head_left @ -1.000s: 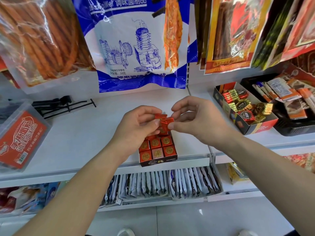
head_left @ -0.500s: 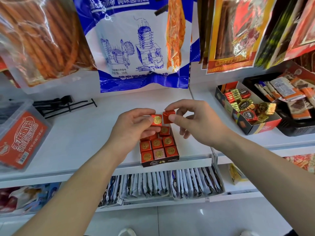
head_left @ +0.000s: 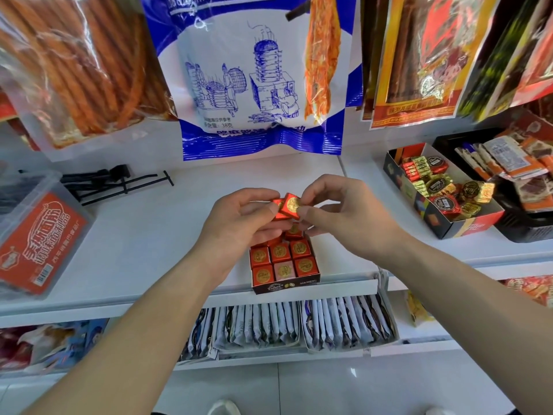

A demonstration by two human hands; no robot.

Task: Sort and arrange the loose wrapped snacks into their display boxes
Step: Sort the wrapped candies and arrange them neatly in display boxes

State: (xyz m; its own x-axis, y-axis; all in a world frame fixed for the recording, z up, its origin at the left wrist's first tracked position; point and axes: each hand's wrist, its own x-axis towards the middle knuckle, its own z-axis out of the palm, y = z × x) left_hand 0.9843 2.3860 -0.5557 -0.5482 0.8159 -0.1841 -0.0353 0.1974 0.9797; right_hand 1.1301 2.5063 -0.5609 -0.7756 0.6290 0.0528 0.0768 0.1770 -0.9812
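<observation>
The long white shelf board (head_left: 143, 241) carries everything; my landmark on it is the small dark cardboard display box (head_left: 284, 287), which sits at the board's front edge. Above and behind that box hangs a big blue-and-white plastic bag (head_left: 254, 85) printed with line drawings. Up and to the left of the box hangs a clear bag of orange-red sticks (head_left: 74, 70). Far left of the box stands a clear plastic tub with a red label (head_left: 39, 235). Well to the right of the box is an open black-and-red carton (head_left: 466, 227) holding gold, green and red foil sweets. Below the box, under the board, white sachets (head_left: 299, 324) stand in rows.

The box itself holds red foil squares with gold seals, packed in rows of three. A single pink foil square (head_left: 283, 269) sits in the middle of the front row.

My left hand (head_left: 236, 223) and right hand (head_left: 350, 217) meet just above the back of the box. My left thumb and fingers pinch a plain-faced red foil square (head_left: 276, 213). My right thumb and forefinger pinch a red foil square with a gold round seal (head_left: 291, 205). The two squares touch side by side in the air over the box's rear rows, and neither is in it yet.
</observation>
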